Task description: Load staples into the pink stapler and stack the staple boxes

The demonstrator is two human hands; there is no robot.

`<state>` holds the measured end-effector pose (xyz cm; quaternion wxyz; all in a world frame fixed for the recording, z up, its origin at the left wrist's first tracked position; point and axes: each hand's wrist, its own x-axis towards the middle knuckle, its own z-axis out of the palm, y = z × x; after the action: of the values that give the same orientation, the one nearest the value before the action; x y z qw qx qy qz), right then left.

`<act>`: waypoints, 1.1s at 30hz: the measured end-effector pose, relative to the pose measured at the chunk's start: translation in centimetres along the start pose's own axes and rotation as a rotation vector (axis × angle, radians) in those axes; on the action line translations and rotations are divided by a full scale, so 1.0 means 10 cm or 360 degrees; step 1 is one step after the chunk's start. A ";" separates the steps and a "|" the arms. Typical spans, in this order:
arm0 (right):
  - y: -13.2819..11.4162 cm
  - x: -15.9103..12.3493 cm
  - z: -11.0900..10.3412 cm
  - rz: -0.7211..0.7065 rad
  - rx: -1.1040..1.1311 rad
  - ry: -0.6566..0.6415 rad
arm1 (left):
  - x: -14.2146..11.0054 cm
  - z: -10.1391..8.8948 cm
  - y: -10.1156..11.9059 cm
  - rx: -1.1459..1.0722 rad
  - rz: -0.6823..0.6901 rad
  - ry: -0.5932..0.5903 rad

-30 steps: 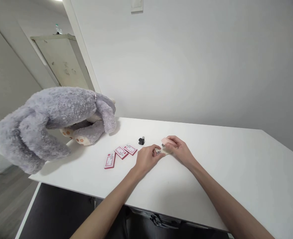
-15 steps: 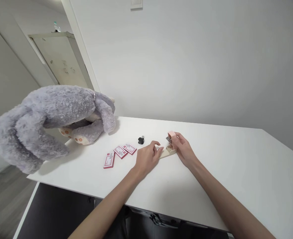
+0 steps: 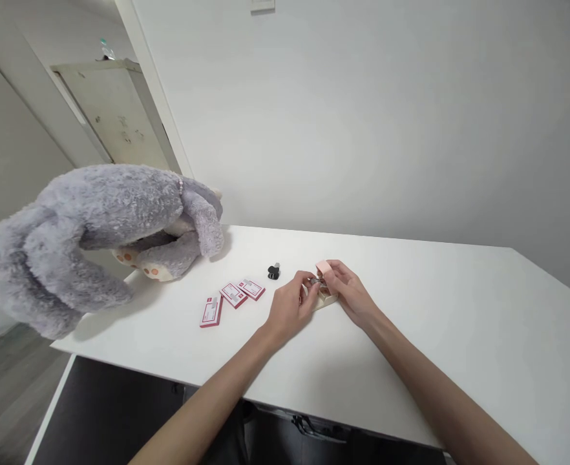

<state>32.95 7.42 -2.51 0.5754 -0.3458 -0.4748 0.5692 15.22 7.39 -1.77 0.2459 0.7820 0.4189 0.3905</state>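
A pink and cream stapler (image 3: 324, 301) lies on the white desk with its top swung up. My right hand (image 3: 355, 296) is closed round the raised pink top from the right. From the left, my left hand (image 3: 292, 302) pinches at the metal part under that top, thumb and fingertips together. The fingers partly cover the stapler's metal part and base. Left of my left hand lie three small flat boxes with red-and-white labels (image 3: 234, 294). Beyond that hand sits a small black staple remover (image 3: 274, 272).
A big grey-lilac plush toy (image 3: 115, 200) is slumped over the left end of the white desk (image 3: 411, 361). A plain wall (image 3: 362, 129) rises behind the desk. Past a door frame at far left stands a tall cabinet (image 3: 105, 110) with a bottle (image 3: 106, 50) on top.
My left fingers have moved up and right and closed at the stapler's metal part. My right hand has tipped the pink top leftward, closer to my left hand.
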 end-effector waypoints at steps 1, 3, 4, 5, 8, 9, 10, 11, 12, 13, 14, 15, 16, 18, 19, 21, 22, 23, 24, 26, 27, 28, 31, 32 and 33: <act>0.00 0.00 0.00 -0.0006 0.0010 0.0008 | 0.00 0.00 0.00 -0.0006 -0.0004 -0.0010; 0.02 0.01 -0.02 -0.0010 0.0030 0.0025 | 0.00 0.00 0.01 -0.0001 -0.0015 -0.0026; 0.02 0.01 -0.03 -0.0011 0.0044 0.0031 | 0.00 0.00 0.02 0.0008 -0.0021 -0.0027; 0.03 0.02 -0.03 -0.0012 0.0064 0.0036 | 0.00 0.00 0.03 0.0021 -0.0026 -0.0026; 0.05 0.04 -0.05 -0.0027 0.0155 0.0050 | 0.00 -0.01 0.04 0.0078 -0.0039 -0.0044; 0.05 0.05 -0.05 -0.0035 0.0194 0.0055 | 0.00 -0.01 0.03 0.0102 -0.0042 -0.0067; 0.05 0.05 -0.06 -0.0043 0.0230 0.0060 | 0.00 -0.01 0.03 0.0130 -0.0046 -0.0094; 0.04 0.06 -0.06 -0.0048 0.0258 0.0066 | 0.00 0.00 0.02 0.0157 -0.0049 -0.0122; 0.03 0.07 -0.06 -0.0050 0.0277 0.0072 | 0.00 0.00 0.01 0.0180 -0.0050 -0.0146; 0.02 0.07 -0.06 -0.0047 0.0285 0.0080 | 0.01 0.00 -0.01 0.0199 -0.0050 -0.0165; 0.01 0.07 -0.06 -0.0042 0.0282 0.0090 | 0.01 0.01 -0.02 0.0213 -0.0050 -0.0179; 0.00 0.07 -0.06 -0.0040 0.0275 0.0105 | 0.01 0.01 -0.04 0.0222 -0.0052 -0.0194; -0.02 0.08 -0.07 -0.0046 0.0270 0.0124 | 0.02 0.01 -0.05 0.0227 -0.0059 -0.0210; -0.04 0.08 -0.08 -0.0067 0.0275 0.0163 | 0.02 0.02 -0.08 0.0235 -0.0074 -0.0244; -0.06 0.08 -0.09 -0.0074 0.0277 0.0186 | 0.02 0.02 -0.09 0.0245 -0.0068 -0.0251; -0.08 0.08 -0.12 -0.0081 0.0278 0.0239 | 0.03 0.03 -0.10 0.0278 -0.0001 -0.0223; -0.09 0.08 -0.14 -0.0084 0.0284 0.0276 | 0.03 0.04 -0.11 0.0303 0.0054 -0.0194; -0.09 0.08 -0.16 -0.0094 0.0298 0.0319 | 0.04 0.04 -0.12 0.0330 0.0113 -0.0166; -0.10 0.09 -0.18 -0.0112 0.0323 0.0363 | 0.04 0.04 -0.13 0.0358 0.0165 -0.0150; -0.10 0.09 -0.23 -0.0154 0.0397 0.0442 | 0.05 0.05 -0.14 0.0410 0.0223 -0.0161; -0.09 0.08 -0.25 -0.0167 0.0434 0.0478 | 0.05 0.05 -0.15 0.0431 0.0232 -0.0183; -0.09 0.08 -0.28 -0.0171 0.0468 0.0512 | 0.05 0.05 -0.16 0.0445 0.0235 -0.0206; -0.07 0.07 -0.35 -0.0172 0.0540 0.0633 | 0.04 0.04 -0.17 0.0467 0.0243 -0.0228; -0.06 0.06 -0.38 -0.0176 0.0549 0.0674 | 0.04 0.05 -0.17 0.0473 0.0250 -0.0222; -0.05 0.04 -0.41 -0.0183 0.0551 0.0710 | 0.03 0.05 -0.17 0.0477 0.0255 -0.0212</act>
<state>36.90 8.36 -3.22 0.7474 -0.3317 -0.2510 0.5181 14.90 8.56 -3.15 0.1218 0.8649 0.3916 0.2895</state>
